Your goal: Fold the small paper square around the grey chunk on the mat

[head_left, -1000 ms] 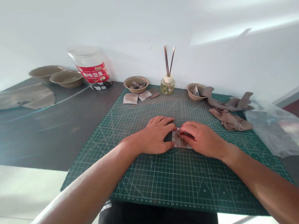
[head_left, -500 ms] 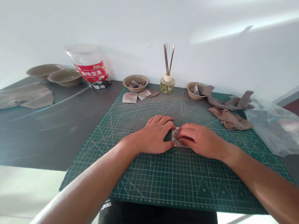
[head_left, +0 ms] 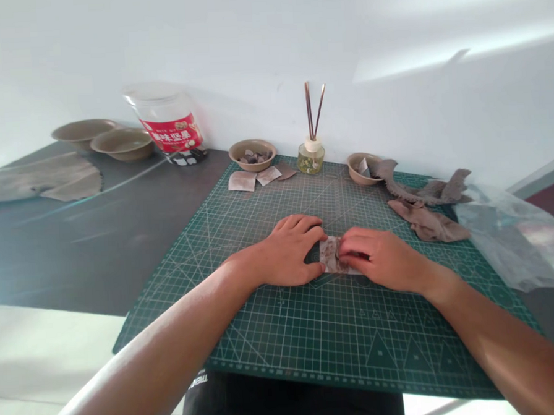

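Note:
A small whitish piece with brown stains (head_left: 328,254) lies flat on the green cutting mat (head_left: 259,214). My left hand (head_left: 293,250) rests on the mat with its fingers apart, the thumb and index finger touching the piece's left edge. My right hand (head_left: 377,257) is closed over the piece's right part, its fingertips pinched against the surface. Whatever those fingertips hold is too small and hidden to name.
Behind stand a bowl of dark fragments (head_left: 252,155), pale pieces (head_left: 242,181), a reed diffuser (head_left: 311,157) and another bowl (head_left: 361,176). Brown cloths (head_left: 433,223) and clear plastic (head_left: 515,238) lie right. A tub (head_left: 173,132) and two bowls (head_left: 125,144) stand left.
My right hand has slid slightly to the right along the stained piece, uncovering more of its surface. My left hand stays at the left edge.

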The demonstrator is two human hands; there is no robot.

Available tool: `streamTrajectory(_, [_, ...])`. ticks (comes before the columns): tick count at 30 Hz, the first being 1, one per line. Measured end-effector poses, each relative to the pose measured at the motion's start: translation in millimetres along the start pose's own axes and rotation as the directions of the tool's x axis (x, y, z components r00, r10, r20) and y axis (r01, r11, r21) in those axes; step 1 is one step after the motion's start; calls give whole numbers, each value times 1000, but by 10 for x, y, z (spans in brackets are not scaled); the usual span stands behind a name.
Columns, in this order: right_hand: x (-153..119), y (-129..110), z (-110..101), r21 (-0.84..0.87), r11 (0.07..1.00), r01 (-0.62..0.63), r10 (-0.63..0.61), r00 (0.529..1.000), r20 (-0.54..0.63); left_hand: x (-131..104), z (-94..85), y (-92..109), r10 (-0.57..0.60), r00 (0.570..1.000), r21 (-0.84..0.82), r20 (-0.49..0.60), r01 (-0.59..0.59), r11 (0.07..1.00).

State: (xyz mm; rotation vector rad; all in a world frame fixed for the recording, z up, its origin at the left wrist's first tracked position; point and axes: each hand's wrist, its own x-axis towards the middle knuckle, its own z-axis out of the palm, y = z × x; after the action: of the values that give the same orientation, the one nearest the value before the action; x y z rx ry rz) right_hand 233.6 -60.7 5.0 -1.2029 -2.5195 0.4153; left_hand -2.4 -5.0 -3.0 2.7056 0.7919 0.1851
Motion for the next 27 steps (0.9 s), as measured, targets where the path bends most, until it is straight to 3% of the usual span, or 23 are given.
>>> streamTrajectory(3, [8, -4, 9, 6, 999, 45, -45, 999, 27, 0, 2, 4, 6, 1000, -7, -2, -6, 1000])
streamTrajectory(7, [16, 49, -9, -53, 996, -70, 66, 995, -74, 4, 5, 6, -15, 1000, 2, -15, 15, 1000])
streamTrajectory(12, [-1, 30, 6, -26, 997, 71, -70, 997, 39, -1, 1, 16, 5, 1000, -13, -23, -5, 1000])
streamTrajectory(16, [21, 72, 10, -97, 995, -37, 29, 997, -76, 2, 20, 11, -1, 999, 5, -41, 1, 1000])
streamTrajectory(21, [-15, 29, -4, -13, 999, 29, -29, 999, 43, -1, 16, 14, 2, 999, -12, -41, -3, 1000])
streamTrajectory(27, [-6, 29, 16, -67, 997, -46, 44, 999, -27, -7, 1, 24, -3, 999, -9, -41, 2, 1000])
